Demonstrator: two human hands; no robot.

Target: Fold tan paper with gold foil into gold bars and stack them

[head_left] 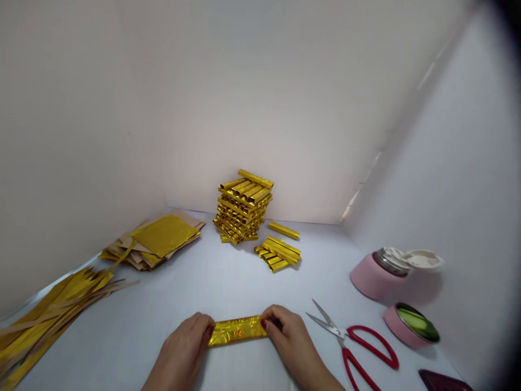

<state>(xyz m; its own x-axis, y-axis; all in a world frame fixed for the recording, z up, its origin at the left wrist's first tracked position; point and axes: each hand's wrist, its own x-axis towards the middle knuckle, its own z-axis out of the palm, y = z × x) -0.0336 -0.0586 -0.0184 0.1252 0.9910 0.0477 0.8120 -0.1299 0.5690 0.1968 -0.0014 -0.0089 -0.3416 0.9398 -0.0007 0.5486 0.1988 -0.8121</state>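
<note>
A shiny gold strip (237,330), flat and folded, lies crosswise just above the white table at the bottom centre. My left hand (185,347) pinches its left end between thumb and fingers. At its right end my right hand (288,336) grips it the same way, the thumb along the near edge. Scissors (340,332) with red handles rest partly open just right of my right hand. Beyond the hands stands a tall crisscross stack of gold folded pieces (244,209), and a smaller pile (279,253) sits to its right.
At the left are gold and brown square sheets (165,233) and a bundle of long gold strips (44,315). On the right stand a pink jar (374,276) with its white lid flipped up and a pink bowl (407,328). A dark object (442,382) lies at the lower right edge.
</note>
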